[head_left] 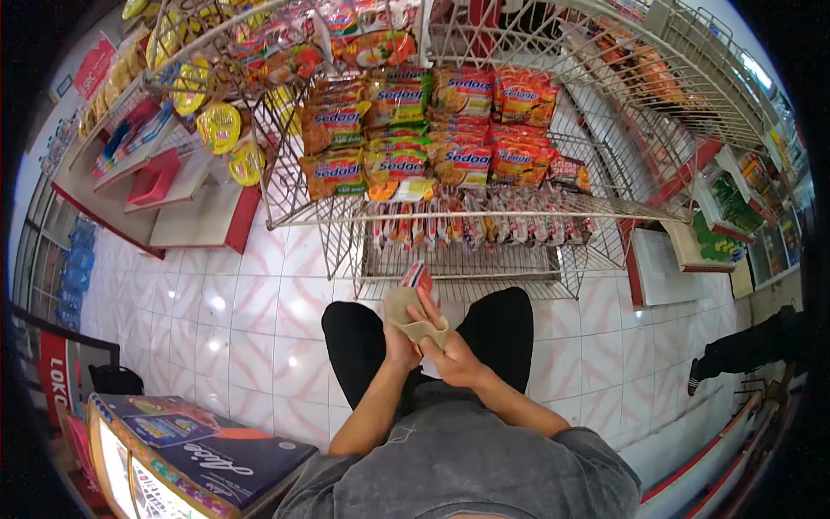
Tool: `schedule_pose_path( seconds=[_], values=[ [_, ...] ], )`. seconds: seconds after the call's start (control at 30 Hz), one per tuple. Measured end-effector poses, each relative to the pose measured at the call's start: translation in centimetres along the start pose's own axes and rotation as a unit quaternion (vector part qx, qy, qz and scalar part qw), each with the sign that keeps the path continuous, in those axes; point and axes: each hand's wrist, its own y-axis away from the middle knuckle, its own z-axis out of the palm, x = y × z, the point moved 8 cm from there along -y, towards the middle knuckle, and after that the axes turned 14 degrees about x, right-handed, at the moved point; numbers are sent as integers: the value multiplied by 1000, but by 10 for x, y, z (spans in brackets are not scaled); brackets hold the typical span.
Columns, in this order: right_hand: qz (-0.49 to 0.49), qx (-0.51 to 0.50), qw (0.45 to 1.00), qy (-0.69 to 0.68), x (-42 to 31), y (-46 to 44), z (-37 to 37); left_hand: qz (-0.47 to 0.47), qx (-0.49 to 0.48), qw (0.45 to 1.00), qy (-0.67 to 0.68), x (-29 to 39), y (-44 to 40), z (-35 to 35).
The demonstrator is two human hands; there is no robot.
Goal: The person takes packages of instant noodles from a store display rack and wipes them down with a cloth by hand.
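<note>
Both hands are together in front of my knees, closed around a tan cloth (403, 304). My left hand (399, 344) grips the cloth from the left and below. My right hand (455, 362) is closed on its right side, with fingers lying across the cloth. A red, white and blue packet (418, 276) sticks out past the cloth's upper end; most of it is covered, and its kind does not show. Just beyond stands a wire rack (484, 212) with rows of instant noodle packets (462, 164).
More packets (484, 221) line the rack's lower level. Yellow noodle cups (219, 127) hang at the left. Shelves (203, 203) flank the rack. A dark blue freezer (207, 454) stands at the lower left. Another person's leg (743, 348) shows at the right on the tiled floor.
</note>
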Motion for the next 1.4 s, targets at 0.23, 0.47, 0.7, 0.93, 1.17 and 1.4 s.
schedule_pose_path(
  seconds=[0.23, 0.47, 0.7, 0.93, 1.17, 1.4],
  values=[
    [-120, 3, 971, 207, -5, -7, -1, -27, -44, 999, -1, 20, 14, 3],
    [6, 147, 975, 169, 38, -21, -46, 70, -192, 974, -102, 25, 18, 21],
    [-103, 215, 954, 179, 3, -30, -80, -19, -273, 959, -80, 12, 37, 35],
    [-154, 39, 964, 213, -27, -21, -25, -100, -100, 990, 20, 10, 35, 24],
    [-126, -7, 971, 205, -13, -7, -11, -113, -89, 984, 103, 19, 29, 5],
    [-34, 78, 994, 71, 16, -13, -32, -136, -178, 974, -43, 2, 30, -19]
  ],
)
